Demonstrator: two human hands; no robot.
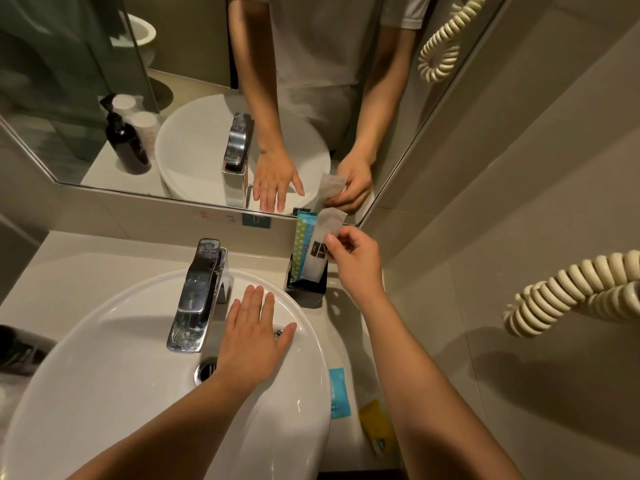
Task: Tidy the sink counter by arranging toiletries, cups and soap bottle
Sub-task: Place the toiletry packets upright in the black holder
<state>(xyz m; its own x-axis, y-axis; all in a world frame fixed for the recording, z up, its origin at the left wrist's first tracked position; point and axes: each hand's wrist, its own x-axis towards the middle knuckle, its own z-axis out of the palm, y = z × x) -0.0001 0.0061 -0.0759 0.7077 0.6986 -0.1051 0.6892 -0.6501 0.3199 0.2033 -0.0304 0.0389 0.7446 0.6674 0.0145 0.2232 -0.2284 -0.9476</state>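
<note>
Packets: four. Two upright in black holder at table's back right: dotted blue packet, white packet. Two flat on table: blue packet, yellow packet. Right hand: grip pinched narrow on white packet. Left hand: flat, spread wide over sink, holding nothing.

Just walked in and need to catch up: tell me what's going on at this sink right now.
A person is tidying the counter. Their right hand pinches a white sachet that stands in the black holder beside a blue dotted packet. The left hand is spread open over the white basin, holding nothing. A blue sachet and a yellow sachet lie on the counter to the basin's right.
</note>
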